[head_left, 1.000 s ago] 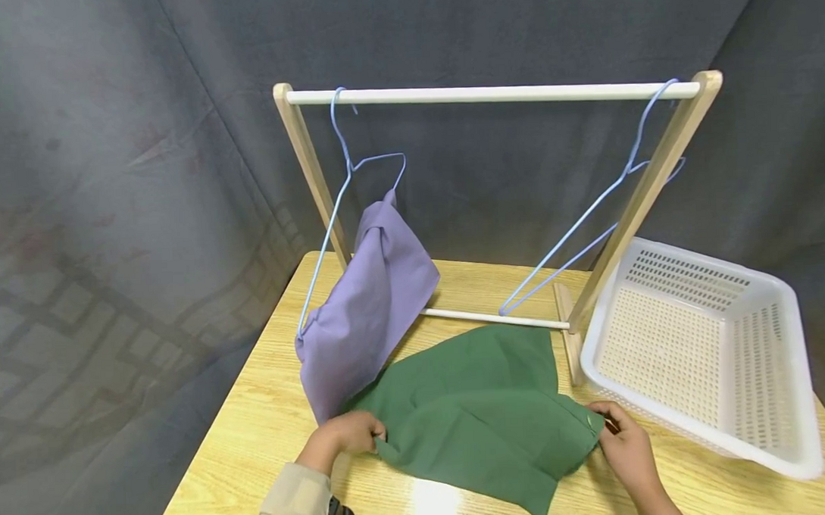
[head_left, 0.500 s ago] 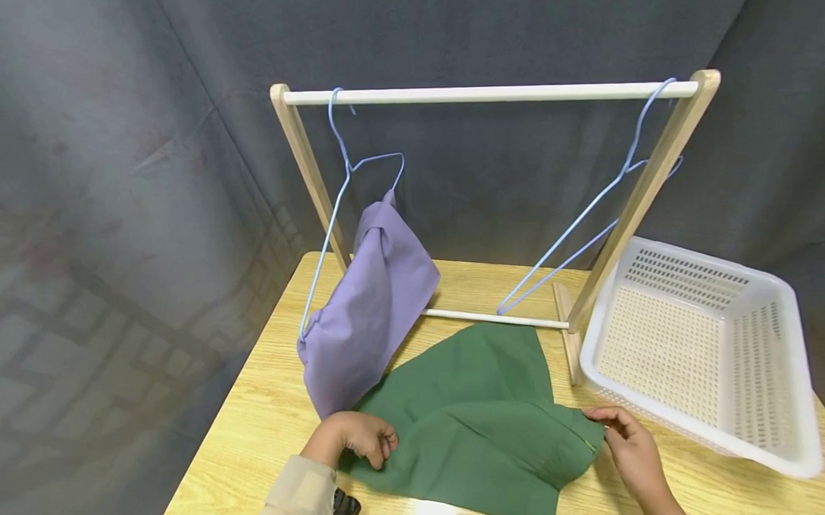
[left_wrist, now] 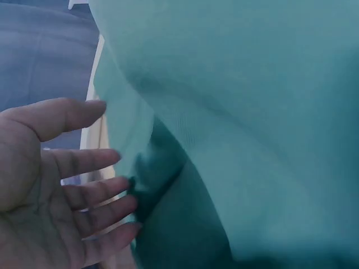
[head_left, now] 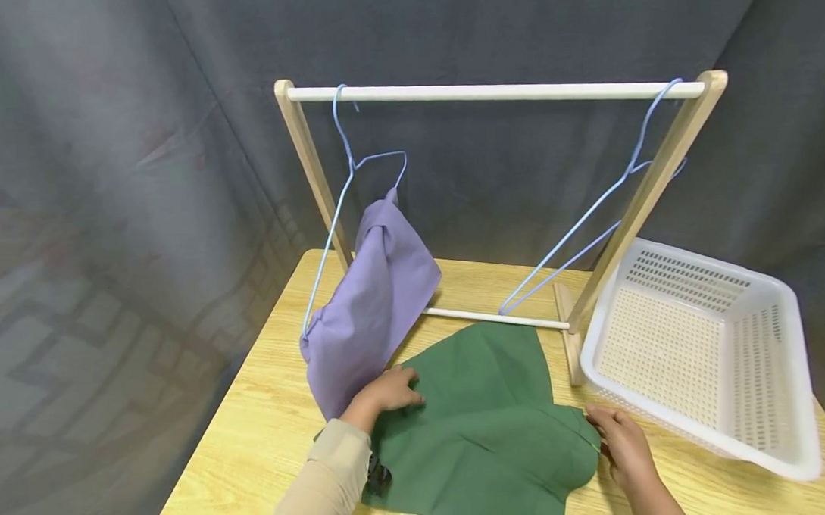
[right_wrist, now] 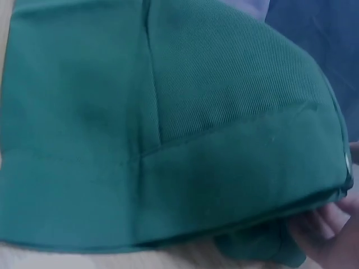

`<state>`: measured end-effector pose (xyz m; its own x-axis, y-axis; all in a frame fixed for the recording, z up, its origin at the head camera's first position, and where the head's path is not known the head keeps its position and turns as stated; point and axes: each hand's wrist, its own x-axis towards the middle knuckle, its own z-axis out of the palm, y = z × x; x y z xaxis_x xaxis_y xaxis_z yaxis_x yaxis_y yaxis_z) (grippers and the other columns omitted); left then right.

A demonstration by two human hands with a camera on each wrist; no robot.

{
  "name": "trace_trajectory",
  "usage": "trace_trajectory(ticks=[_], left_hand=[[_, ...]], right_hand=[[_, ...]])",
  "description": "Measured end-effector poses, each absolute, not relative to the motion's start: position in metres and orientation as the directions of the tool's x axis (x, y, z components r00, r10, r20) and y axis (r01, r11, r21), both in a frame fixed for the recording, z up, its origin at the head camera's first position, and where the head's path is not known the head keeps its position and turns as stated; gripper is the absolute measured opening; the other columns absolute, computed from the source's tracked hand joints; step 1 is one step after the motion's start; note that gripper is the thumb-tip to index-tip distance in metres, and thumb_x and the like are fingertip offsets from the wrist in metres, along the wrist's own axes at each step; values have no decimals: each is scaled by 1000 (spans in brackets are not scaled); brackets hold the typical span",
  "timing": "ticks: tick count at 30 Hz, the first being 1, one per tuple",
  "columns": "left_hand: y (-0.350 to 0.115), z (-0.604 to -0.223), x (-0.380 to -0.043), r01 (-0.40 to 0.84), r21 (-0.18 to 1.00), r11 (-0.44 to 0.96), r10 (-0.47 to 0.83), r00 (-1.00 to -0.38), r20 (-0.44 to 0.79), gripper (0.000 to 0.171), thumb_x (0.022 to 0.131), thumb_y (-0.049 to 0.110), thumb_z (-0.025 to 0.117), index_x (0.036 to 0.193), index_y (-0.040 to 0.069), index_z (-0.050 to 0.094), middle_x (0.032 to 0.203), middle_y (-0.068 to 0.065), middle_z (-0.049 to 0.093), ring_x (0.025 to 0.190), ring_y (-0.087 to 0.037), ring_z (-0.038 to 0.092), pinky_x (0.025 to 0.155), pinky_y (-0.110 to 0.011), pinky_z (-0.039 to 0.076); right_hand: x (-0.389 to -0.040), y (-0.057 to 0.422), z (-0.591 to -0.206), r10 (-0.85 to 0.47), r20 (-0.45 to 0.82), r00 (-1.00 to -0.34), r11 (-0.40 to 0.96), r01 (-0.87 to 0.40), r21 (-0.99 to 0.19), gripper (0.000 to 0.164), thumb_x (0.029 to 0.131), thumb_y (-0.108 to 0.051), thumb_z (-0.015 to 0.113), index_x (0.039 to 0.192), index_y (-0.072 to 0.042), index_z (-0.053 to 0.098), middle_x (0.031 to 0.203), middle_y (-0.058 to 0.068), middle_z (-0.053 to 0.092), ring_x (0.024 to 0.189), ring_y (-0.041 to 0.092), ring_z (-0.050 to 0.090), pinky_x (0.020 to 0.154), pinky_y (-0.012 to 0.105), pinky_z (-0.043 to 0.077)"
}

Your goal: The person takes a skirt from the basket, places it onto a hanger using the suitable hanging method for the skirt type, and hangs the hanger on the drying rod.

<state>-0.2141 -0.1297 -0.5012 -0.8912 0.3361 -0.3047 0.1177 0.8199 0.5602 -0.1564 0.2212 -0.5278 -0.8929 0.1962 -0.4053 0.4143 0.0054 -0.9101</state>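
Note:
A green garment (head_left: 487, 452) of stitched cloth lies spread and folded over on the table. My left hand (head_left: 390, 391) is held over its left part with fingers spread; in the left wrist view its fingers (left_wrist: 92, 193) are straight beside a raised fold. My right hand (head_left: 624, 443) pinches the garment's right edge. Close up in the right wrist view, a wide seamed band (right_wrist: 241, 168) runs to that edge, the thumb and fingers on either side of it. Behind my left hand, a purple cloth (head_left: 373, 304) hangs from a blue hanger (head_left: 330, 234).
A wooden rack with a white top bar (head_left: 495, 92) stands across the table (head_left: 254, 414). A second blue hanger (head_left: 569, 237) hangs bare at its right end. On the right is a white perforated basket (head_left: 601, 383). Grey curtain (head_left: 513, 26) closes off the back.
My left hand has let go of the garment's left edge and moved up and right over the cloth, fingers opening. The garment's near edge has shifted down; my right hand stays at its edge.

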Motion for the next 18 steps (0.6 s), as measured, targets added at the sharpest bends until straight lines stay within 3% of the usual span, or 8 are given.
trace_trajectory(ticks=[5, 10, 14, 18], left_hand=[[-116, -506, -235, 48, 557, 829, 257, -918, -302, 54, 74, 24, 63, 119, -1, 47, 114, -18, 43, 105, -35, 39, 80, -45, 37], [-104, -510, -254, 0, 552, 834, 199, -933, -301, 58, 73, 25, 61, 123, 2, 43, 119, -16, 42, 109, -35, 35, 84, -49, 31], [-95, -513, -265, -1, 513, 858, 173, -941, -290, 56, 74, 27, 60, 122, 5, 44, 117, -13, 43, 108, -33, 35, 84, -50, 27], [-85, -513, -272, 30, 519, 854, 215, -929, -301, 54, 74, 27, 62, 121, 6, 46, 111, -11, 44, 106, -30, 38, 85, -46, 31]], right_hand=[[-159, 211, -508, 157, -453, -878, 28, 462, -886, 18, 86, -23, 52, 83, -6, 58, 73, -6, 54, 65, 8, 52, 60, 26, 46], [-164, 209, -506, 108, -518, -849, -97, 509, -855, 27, 87, -17, 48, 62, -14, 57, 63, -5, 55, 60, 7, 54, 58, 23, 47], [-166, 210, -510, 83, -550, -831, -201, 527, -826, 27, 87, -16, 47, 60, -15, 56, 62, -6, 54, 58, 5, 55, 59, 20, 47], [-167, 213, -515, 43, -576, -816, -213, 556, -804, 30, 88, -18, 45, 60, -15, 56, 60, -6, 55, 56, 5, 55, 57, 19, 47]])
